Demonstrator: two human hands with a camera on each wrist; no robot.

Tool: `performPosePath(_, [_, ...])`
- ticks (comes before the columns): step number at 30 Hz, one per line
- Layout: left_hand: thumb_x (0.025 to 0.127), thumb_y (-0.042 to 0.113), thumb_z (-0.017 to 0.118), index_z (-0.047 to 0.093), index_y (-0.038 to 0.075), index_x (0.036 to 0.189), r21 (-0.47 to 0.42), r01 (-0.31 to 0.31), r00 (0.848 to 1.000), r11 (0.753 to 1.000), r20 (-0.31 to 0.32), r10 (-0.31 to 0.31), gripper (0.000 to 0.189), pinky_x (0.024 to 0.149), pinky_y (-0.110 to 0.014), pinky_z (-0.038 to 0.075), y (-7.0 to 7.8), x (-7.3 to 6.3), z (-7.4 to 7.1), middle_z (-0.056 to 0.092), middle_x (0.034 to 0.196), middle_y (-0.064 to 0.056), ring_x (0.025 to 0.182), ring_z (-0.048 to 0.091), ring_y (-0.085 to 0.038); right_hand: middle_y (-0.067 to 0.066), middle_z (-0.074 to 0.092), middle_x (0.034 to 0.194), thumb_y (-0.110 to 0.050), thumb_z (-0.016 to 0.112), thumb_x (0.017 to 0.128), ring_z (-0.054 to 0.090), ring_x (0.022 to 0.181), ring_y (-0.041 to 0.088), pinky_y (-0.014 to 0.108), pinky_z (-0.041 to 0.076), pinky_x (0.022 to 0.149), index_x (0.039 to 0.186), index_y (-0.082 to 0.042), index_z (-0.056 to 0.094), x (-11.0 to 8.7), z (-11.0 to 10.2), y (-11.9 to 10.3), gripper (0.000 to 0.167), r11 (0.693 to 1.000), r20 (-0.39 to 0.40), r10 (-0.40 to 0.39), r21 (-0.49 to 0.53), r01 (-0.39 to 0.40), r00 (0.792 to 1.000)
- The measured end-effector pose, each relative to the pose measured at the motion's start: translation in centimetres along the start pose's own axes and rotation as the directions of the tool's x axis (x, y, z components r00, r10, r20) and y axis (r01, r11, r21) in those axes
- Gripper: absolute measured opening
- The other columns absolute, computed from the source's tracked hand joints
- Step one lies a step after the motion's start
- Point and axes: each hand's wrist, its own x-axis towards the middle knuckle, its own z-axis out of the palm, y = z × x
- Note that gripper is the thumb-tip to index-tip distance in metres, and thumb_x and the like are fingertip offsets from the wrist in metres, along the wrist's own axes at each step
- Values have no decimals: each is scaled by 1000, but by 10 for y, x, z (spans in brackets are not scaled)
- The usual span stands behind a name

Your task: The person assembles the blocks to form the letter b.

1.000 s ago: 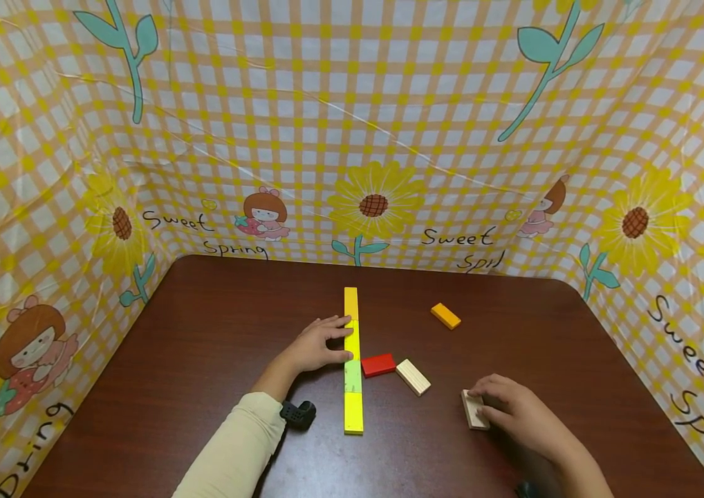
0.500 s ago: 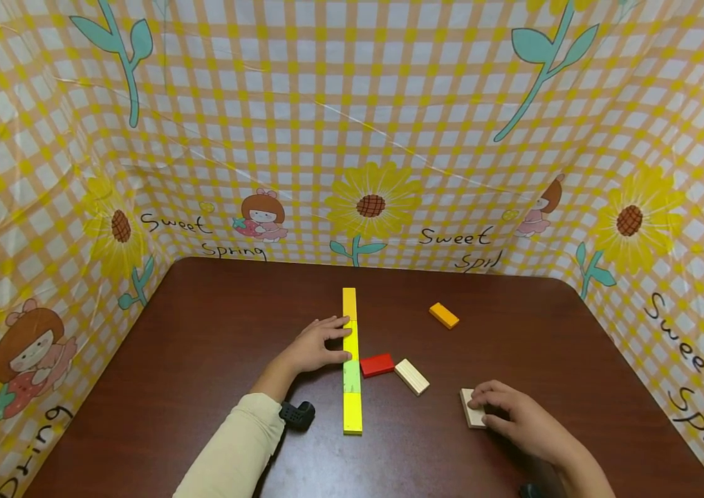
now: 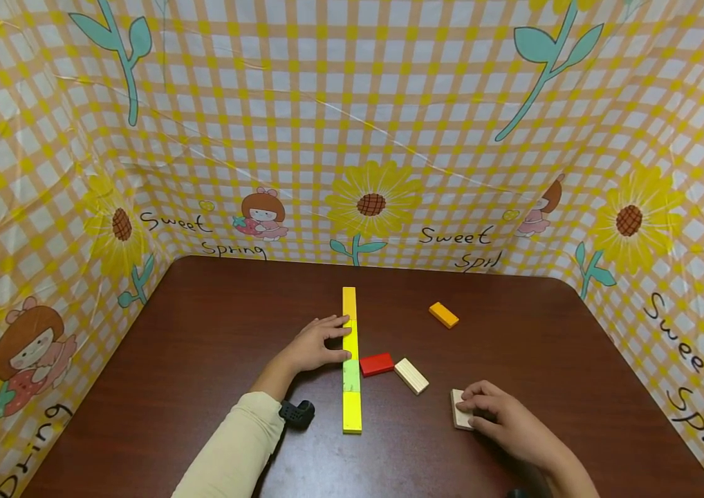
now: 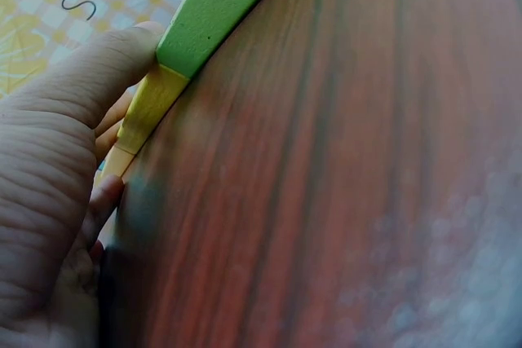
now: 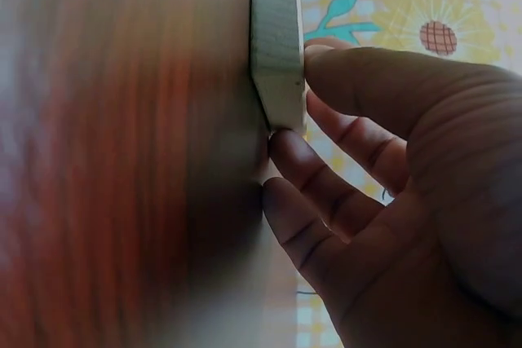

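Note:
A straight row of dominoes lies on the brown table (image 3: 215,304). It has an orange-yellow domino (image 3: 348,301) at the far end, a bright yellow one (image 3: 353,340), a light green one (image 3: 350,377), and a yellow one (image 3: 352,413) nearest. From the left, my left hand (image 3: 312,346) touches the row with spread fingers, its thumb tip beside the green domino (image 4: 216,18). At the right, my right hand (image 3: 504,418) has its fingertips on a plain wooden domino (image 3: 456,413). In the right wrist view, the thumb rests on that wooden domino (image 5: 275,34), with other fingertips low beside it.
Between the row and my right hand lie a red domino (image 3: 377,364), its left end close to the row, and a ridged wooden domino (image 3: 411,376). An orange domino (image 3: 444,315) lies farther back. Patterned cloth (image 3: 302,138) rises behind and at both sides of the table.
My right hand has moved left along the table, and the plain wooden domino has slid left with it. My left hand and the row have stayed in place.

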Motion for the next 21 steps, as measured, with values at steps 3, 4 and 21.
performPosePath(3, [90, 34, 74, 57, 11, 142, -2, -4, 1000, 1000, -4, 4, 59, 120, -50, 9, 0, -1, 0, 38, 157, 2, 148, 25, -23, 0, 56, 113, -2, 68, 92, 55, 102, 10, 16, 48, 81, 106, -9, 74, 2, 3, -4, 17, 1000, -6, 2, -5, -2, 1000])
performPosePath(4, [90, 34, 74, 57, 11, 142, -1, -4, 1000, 1000, -5, 4, 59, 120, -50, 9, 0, -1, 0, 38, 156, 2, 148, 26, -23, 0, 56, 113, -2, 69, 92, 55, 103, 10, 16, 48, 81, 106, -9, 74, 2, 4, -6, 17, 1000, -8, 4, -3, -4, 1000])
performPosePath(21, [90, 34, 74, 57, 11, 142, -2, 2, 1000, 1000, -5, -2, 59, 120, -49, 9, 1, -1, 0, 38, 157, 3, 148, 25, -23, -4, 55, 109, -2, 72, 89, 55, 98, 8, 17, 48, 81, 103, -13, 74, 11, 21, -19, 18, 1000, -50, -13, -8, 12, 999])
